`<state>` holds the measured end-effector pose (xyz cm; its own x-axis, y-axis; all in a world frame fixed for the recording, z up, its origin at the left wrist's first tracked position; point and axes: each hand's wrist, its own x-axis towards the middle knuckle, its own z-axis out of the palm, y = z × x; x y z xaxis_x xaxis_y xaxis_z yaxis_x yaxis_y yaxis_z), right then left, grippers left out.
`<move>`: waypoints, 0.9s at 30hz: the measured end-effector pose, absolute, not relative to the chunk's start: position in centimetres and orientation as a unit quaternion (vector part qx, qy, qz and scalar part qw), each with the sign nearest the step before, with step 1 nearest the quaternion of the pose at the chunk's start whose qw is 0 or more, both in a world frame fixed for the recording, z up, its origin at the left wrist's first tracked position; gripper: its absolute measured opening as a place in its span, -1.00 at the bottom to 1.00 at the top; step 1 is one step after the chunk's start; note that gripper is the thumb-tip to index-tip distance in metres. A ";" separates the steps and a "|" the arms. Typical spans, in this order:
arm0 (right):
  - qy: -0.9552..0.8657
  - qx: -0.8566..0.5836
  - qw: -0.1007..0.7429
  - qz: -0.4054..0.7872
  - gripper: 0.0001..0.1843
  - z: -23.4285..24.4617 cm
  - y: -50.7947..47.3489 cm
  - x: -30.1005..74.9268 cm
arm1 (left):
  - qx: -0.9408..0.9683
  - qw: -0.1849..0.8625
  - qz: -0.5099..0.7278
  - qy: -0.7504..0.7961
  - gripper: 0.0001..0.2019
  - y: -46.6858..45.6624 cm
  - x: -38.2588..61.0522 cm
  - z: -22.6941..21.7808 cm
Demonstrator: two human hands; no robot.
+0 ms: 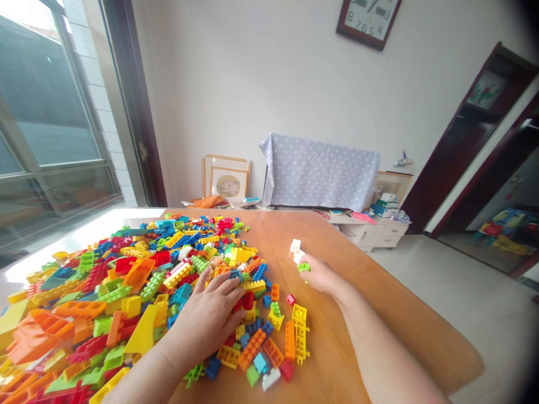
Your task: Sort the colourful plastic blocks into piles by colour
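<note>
My left hand rests on the right side of a big heap of coloured toy bricks. Its fingers are spread, with a dark blue brick at their tips. Farther right, my right hand pinches a small lime-green brick over the brown tabletop. Just beyond its fingers are white bricks, close to the green one; whether they touch it I cannot tell. Between my forearms lie loose pieces, among them an orange brick, a yellow piece and a white brick.
The wooden table has a rounded right corner. Behind it, a low white cabinet stands along the wall, with a polka-dot cloth draped over something. A framed picture leans there, and a clock hangs above. Windows are at left.
</note>
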<state>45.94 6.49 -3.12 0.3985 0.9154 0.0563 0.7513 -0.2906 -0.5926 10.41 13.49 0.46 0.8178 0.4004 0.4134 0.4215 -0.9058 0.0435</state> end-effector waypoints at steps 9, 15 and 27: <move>-0.447 -0.803 0.331 0.212 -0.72 -0.8 4.5 48.4 | -0.953 0.000 -0.191 -0.233 -0.69 13.0 10.4 0.9; -0.511 -0.735 0.326 0.304 -0.56 -0.5 4.8 45.6 | -0.952 -0.021 -0.182 -0.247 -0.69 12.5 10.2 1.7; -0.560 -0.812 0.089 0.142 -0.59 -2.1 4.9 48.2 | -0.961 -0.015 -0.164 -0.221 -0.48 11.9 10.4 1.5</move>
